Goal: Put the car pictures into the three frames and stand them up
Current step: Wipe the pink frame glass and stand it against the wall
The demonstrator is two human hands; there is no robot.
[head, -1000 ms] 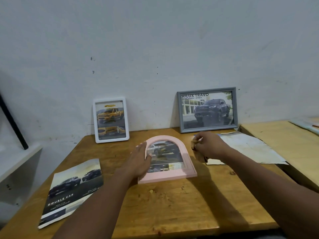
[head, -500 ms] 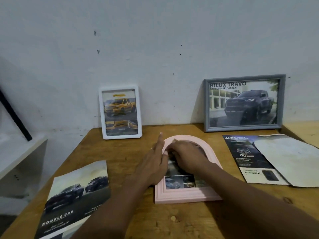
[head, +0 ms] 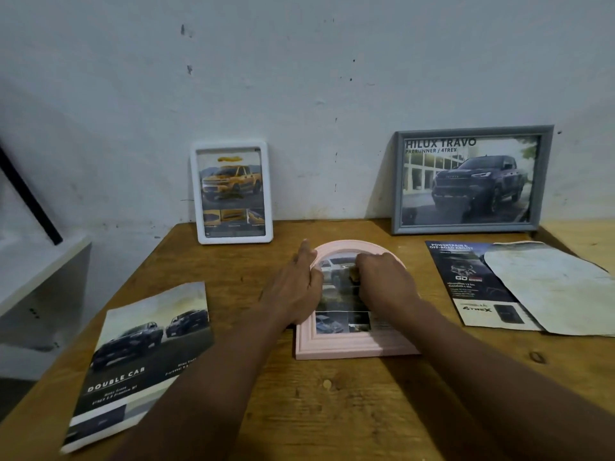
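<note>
Nearly done, by the look of it. Two frames stand at the back of the table (head: 332, 414), leaned on the wall (head: 299, 94): white frame (head: 233, 239) with a yellow pickup, grey frame (head: 466, 227) with a dark one. The third, the pink arched frame (head: 352, 348), lies flat and face up mid-table, car picture (head: 342, 322) showing in its opening.

Left hand (head: 296, 291) rests along the frame's left rim, fingers straight, forefinger up the arch. I judge it is pinning the frame so it won't slide. Right hand (head: 382, 284) sits knuckles-up on the picture, fingers curled under, probably seating the print. A small tan bit (head: 352, 276) shows at its fingertips; pinched or merely covered, cannot tell.

Hidden: much of the picture, the arch's right rim under the wrist, any stands behind the frames. Glass over the print: unclear.

Double Cab brochure (head: 143, 361) lies left. Leaflet (head: 466, 284) lies right, partly under a worn sheet (head: 549, 287) cut off at the view's edge.
</note>
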